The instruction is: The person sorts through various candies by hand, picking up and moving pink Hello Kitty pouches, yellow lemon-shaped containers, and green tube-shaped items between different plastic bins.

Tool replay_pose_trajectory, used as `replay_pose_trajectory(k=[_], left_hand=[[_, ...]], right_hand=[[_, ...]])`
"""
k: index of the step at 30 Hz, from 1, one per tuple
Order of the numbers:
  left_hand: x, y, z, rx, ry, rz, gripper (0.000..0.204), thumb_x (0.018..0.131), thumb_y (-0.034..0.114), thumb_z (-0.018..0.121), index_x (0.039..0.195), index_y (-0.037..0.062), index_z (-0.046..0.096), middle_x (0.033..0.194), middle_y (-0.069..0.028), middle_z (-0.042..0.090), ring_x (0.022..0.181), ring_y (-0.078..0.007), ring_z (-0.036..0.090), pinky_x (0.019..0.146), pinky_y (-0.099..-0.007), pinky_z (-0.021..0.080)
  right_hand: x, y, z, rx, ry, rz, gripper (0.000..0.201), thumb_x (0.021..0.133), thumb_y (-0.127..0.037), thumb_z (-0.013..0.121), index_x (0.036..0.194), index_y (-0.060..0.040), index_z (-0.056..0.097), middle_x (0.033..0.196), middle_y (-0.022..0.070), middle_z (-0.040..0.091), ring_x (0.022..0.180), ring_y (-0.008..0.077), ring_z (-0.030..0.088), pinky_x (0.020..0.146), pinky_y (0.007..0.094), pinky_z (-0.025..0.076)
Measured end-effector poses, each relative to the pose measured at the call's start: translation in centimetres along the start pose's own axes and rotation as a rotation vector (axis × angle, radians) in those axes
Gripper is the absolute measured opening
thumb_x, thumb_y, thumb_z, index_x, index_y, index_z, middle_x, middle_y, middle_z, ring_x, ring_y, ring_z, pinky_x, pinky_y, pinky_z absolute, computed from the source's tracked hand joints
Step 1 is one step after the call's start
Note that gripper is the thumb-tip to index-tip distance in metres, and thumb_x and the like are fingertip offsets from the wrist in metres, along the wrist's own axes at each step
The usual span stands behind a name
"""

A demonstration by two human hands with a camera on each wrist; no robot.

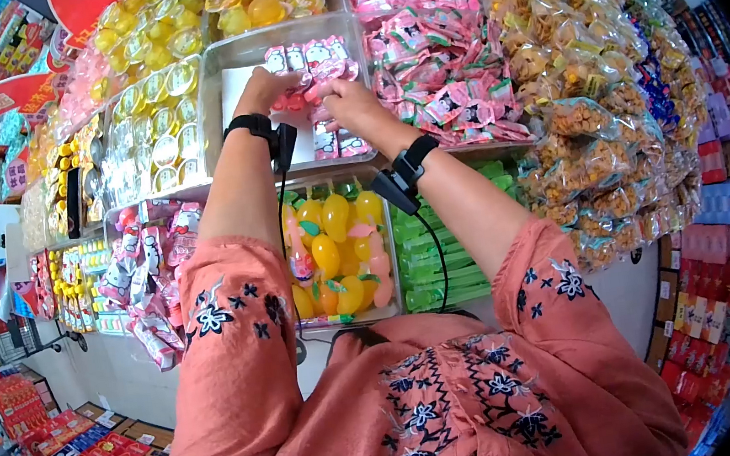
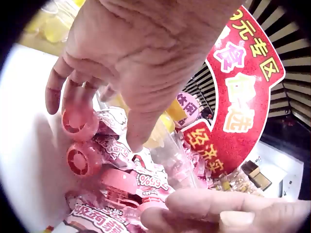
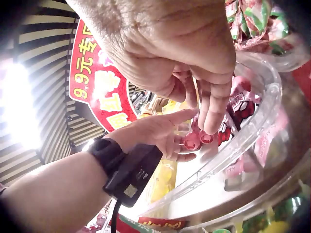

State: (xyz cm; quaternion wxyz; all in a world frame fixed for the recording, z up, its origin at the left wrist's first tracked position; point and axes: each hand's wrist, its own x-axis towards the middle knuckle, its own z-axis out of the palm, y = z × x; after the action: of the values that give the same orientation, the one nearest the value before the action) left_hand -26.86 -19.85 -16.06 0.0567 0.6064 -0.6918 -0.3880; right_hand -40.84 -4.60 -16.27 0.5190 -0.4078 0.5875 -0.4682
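Note:
In the head view, both hands reach into a clear plastic bin (image 1: 212, 63) that holds pink jelly pouches (image 1: 296, 56) with round pink caps. My left hand (image 1: 266, 89) bends over the left end of a row of these pouches, its fingers behind a pink cap (image 2: 77, 124) and the thumb pointing down at the packs. From the right, my right hand (image 1: 361, 110) holds the other end of that row, its fingertips (image 2: 180, 201) right at the caps. The hands face each other across the pouches. Much of the row is hidden behind the fingers.
Yellow jelly cups (image 1: 163, 130) fill the bin to the left; pink wrapped packs (image 1: 435, 62) heap up on the right. Mango-shaped yellow packs (image 1: 331, 251) and green sticks (image 1: 451, 253) stand nearer the body. Bagged snacks (image 1: 582, 125) rise farther right. A red sign (image 2: 243, 92) stands beyond.

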Motion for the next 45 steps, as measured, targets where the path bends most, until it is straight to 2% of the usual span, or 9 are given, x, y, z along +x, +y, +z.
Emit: replay_pose_trajectory(k=[11,14,20,23,29,33,39,43,45], left_hand=[[0.3,-1.2,-0.3,0.009,-0.109,0.109,0.073,0.077,0.016,0.076,0.142,0.0064,0.045,0.099,-0.0159,0.068,0.078,-0.0253,0.066,0.059,-0.0392,0.056],[1.3,-2.2,-0.1,0.071,-0.009,0.172,0.057,0.074,0.017,0.075,0.127,0.003,0.059,0.095,-0.0193,0.071,0.081,-0.0295,0.07,0.065,-0.0389,0.056],[2.0,-3.7,0.9,0.215,0.089,0.408,0.059,0.074,0.016,0.075,0.131,0.011,0.058,0.103,-0.0233,0.07,0.095,-0.0384,0.069,0.083,-0.0416,0.054],[2.3,-3.8,1.0,0.219,0.039,0.437,0.068,0.076,0.012,0.077,0.14,0.0087,0.052,0.099,-0.0199,0.071,0.088,-0.0285,0.068,0.078,-0.038,0.053],[1.3,-3.5,1.6,0.228,-0.012,0.414,0.069,0.076,0.013,0.078,0.14,0.0096,0.052,0.1,-0.0196,0.071,0.089,-0.0274,0.069,0.079,-0.0376,0.053],[0.5,-3.0,1.4,0.256,0.024,0.369,0.057,0.079,0.021,0.072,0.134,0.015,0.058,0.121,-0.0237,0.065,0.114,-0.0392,0.062,0.097,-0.0427,0.05],[-9.1,3.7,-0.8,-0.144,0.559,0.531,0.051,0.087,0.03,0.07,0.124,-0.0037,0.06,0.118,-0.0246,0.066,0.11,-0.0323,0.065,0.092,-0.0375,0.051],[-20.2,6.7,0.6,-0.463,0.626,0.779,0.039,0.092,0.021,0.066,0.122,-0.004,0.06,0.114,-0.017,0.068,0.106,-0.0218,0.065,0.092,-0.0321,0.05],[-25.7,6.9,1.6,-0.598,0.454,0.768,0.037,0.094,0.018,0.064,0.124,-0.0015,0.058,0.112,-0.0122,0.066,0.103,-0.0196,0.064,0.09,-0.0311,0.051]], right_hand=[[-1.5,-0.5,-0.3,0.016,0.009,0.015,0.028,0.091,-0.012,0.051,0.114,-0.0002,0.062,0.091,0.0101,0.066,0.077,0.0177,0.067,0.063,0.0317,0.057],[-1.3,-0.2,-0.2,0.014,0.004,0.034,0.027,0.091,-0.013,0.051,0.112,0.0007,0.062,0.092,0.0105,0.066,0.077,0.0185,0.068,0.063,0.0319,0.057],[-1.5,-0.4,-0.1,0.008,0.008,0.043,0.026,0.092,-0.014,0.052,0.111,0.0007,0.061,0.093,0.0104,0.067,0.078,0.0187,0.068,0.062,0.0316,0.057],[-1.5,-0.4,-0.1,0.008,0.003,0.046,0.026,0.092,-0.014,0.052,0.111,0.0003,0.061,0.093,0.0099,0.067,0.079,0.0186,0.068,0.062,0.0316,0.057],[-1.4,0.0,0.2,0.01,-0.006,0.04,0.027,0.091,-0.016,0.053,0.112,-0.0001,0.061,0.095,0.0094,0.067,0.079,0.0192,0.069,0.061,0.0317,0.057],[-1.8,-0.4,0.4,0.029,-0.01,0.024,0.027,0.091,-0.016,0.054,0.112,-0.0003,0.061,0.092,0.0089,0.067,0.078,0.0192,0.069,0.059,0.032,0.057],[-3.9,-3.3,0.0,0.059,0.01,-0.074,0.025,0.094,-0.011,0.052,0.113,0.0009,0.062,0.087,0.0088,0.067,0.072,0.0197,0.069,0.056,0.0319,0.054],[-7.2,-5.4,0.4,0.216,-0.161,-0.158,0.024,0.099,-0.015,0.051,0.117,-0.0024,0.06,0.105,0.01,0.065,0.093,0.0194,0.067,0.073,0.0332,0.056],[-5.7,-2.1,1.2,0.38,-0.367,-0.375,0.028,0.099,-0.018,0.053,0.122,-0.0031,0.058,0.115,0.0091,0.062,0.106,0.0197,0.062,0.087,0.0345,0.054]])
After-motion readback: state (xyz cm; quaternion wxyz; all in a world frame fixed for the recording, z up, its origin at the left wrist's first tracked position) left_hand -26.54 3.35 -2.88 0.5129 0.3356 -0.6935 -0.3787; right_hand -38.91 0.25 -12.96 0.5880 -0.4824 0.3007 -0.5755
